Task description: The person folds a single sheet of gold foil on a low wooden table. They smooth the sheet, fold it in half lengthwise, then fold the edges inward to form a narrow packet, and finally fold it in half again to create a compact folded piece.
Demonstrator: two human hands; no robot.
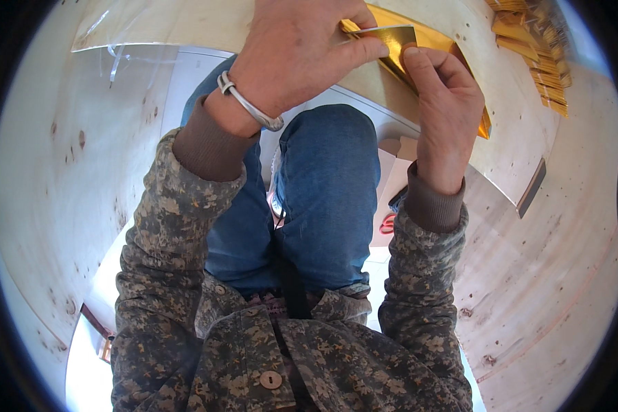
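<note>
My left hand (302, 55), with a pale bracelet on its wrist, reaches over the wooden tabletop at the top of the view. Its thumb and fingers pinch a small piece of shiny gold foil paper (399, 37) with a pale edge. The thumb and forefinger of my right hand (450, 103) close on the same piece's lower right side. Beneath both hands lies larger gold foil paper (485, 128), partly covered by them. Whether the small piece is a fold of the larger paper, I cannot tell.
Bundles of folded gold paper (532, 51) are heaped at the far right of the wooden tabletop (508, 147). Clear plastic strips (115, 65) hang at the left edge. Below, beside my knees, are red scissor-like handles (387, 224) and a cardboard box (406, 148). Wooden panels rise on both sides.
</note>
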